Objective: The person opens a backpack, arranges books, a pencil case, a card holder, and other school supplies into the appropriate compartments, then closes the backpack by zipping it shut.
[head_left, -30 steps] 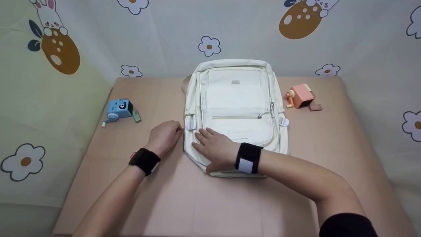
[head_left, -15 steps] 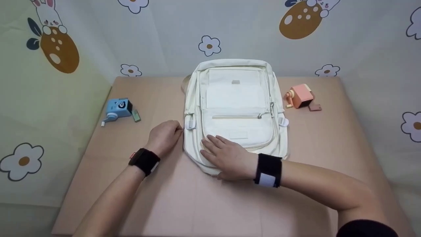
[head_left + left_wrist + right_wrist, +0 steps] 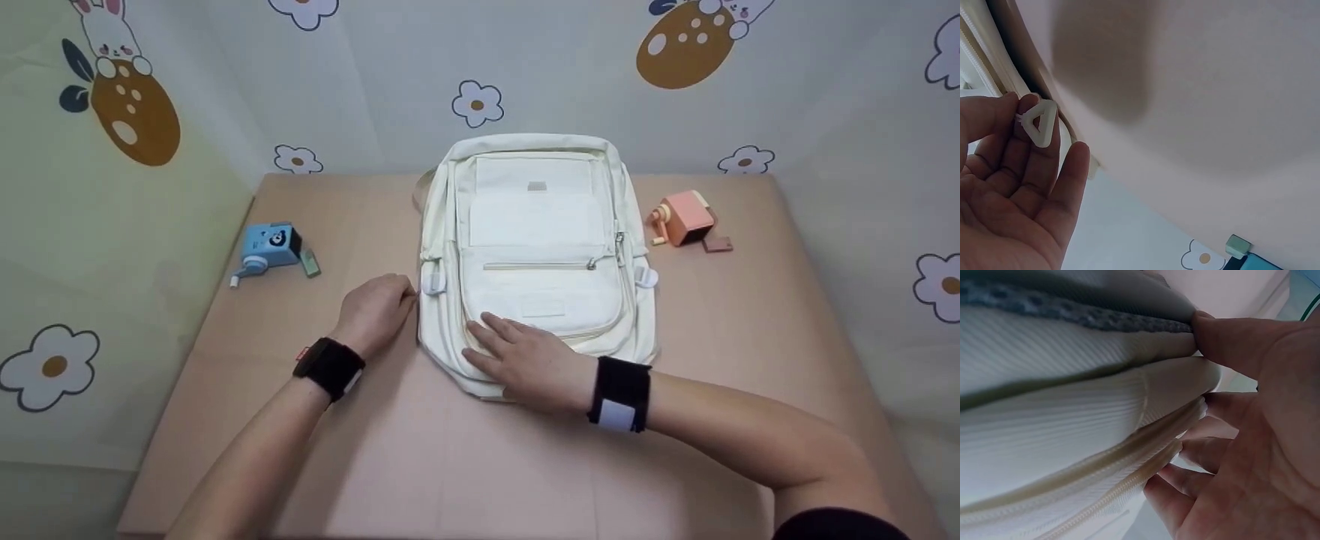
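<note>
1. White backpack [image 3: 536, 225] lies on the table [image 3: 442, 480], between a blue cranked box [image 3: 268, 244] and a pink cranked box [image 3: 688, 217].
2. Left hand [image 3: 375, 311] at the backpack's left edge, thumb and finger pinching a white triangular tab [image 3: 1046, 128].
3. Right hand [image 3: 536, 367] loose, fingers spread, resting across the backpack's lower front.

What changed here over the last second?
The right hand shifted right and downward in the head view, along the lower front of the backpack. Nothing was visibly picked up or let go. The left hand, backpack, blue crank gadget and orange crank gadget stayed put.
</note>
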`<state>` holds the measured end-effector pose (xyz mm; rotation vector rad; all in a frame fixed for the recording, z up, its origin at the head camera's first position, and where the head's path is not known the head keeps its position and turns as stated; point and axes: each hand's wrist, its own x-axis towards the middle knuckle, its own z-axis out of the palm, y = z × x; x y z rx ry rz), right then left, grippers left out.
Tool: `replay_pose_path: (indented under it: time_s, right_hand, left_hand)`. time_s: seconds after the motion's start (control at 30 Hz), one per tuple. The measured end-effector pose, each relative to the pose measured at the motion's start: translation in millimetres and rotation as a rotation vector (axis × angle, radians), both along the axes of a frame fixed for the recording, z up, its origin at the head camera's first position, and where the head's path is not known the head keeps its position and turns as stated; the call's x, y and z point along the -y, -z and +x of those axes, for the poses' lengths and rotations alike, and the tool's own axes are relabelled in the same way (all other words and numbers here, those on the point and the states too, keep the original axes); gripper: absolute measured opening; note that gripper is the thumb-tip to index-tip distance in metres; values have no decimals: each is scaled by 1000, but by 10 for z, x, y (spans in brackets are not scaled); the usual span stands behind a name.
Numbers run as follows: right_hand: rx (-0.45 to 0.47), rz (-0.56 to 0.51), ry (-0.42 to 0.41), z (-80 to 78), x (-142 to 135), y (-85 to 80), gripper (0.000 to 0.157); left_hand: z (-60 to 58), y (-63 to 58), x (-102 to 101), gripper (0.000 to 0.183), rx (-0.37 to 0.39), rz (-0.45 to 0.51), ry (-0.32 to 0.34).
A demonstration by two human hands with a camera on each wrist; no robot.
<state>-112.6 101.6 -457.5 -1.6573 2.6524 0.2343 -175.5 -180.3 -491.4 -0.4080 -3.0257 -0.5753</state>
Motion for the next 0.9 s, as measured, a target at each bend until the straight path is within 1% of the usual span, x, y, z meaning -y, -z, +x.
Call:
replay_pose_path:
  time_s: [0.1, 0.23, 0.37, 0.57, 0.7, 0.9]
  right_hand:
    - [-3, 8, -4, -4, -4, -1, 70]
    - [2, 22, -6, -7, -12, -7, 75]
    - [16, -1, -10, -9, -22, -8, 75]
    - [40, -17, -4, -13, -28, -4, 75]
    - [34, -9, -6, -16, -23, -5, 75]
    - [36, -14, -7, -17, -23, -3, 75]
  left_hand:
    - [38, -15, -8, 10, -4, -15, 18]
    - [118, -30, -18, 10, -18, -33, 38]
    - [199, -52, -34, 11, -30, -59, 51]
    - [310, -90, -58, 10, 3, -93, 69]
    - [369, -100, -65, 11, 26, -92, 68]
    - [411, -66, -59, 11, 23, -65, 58]
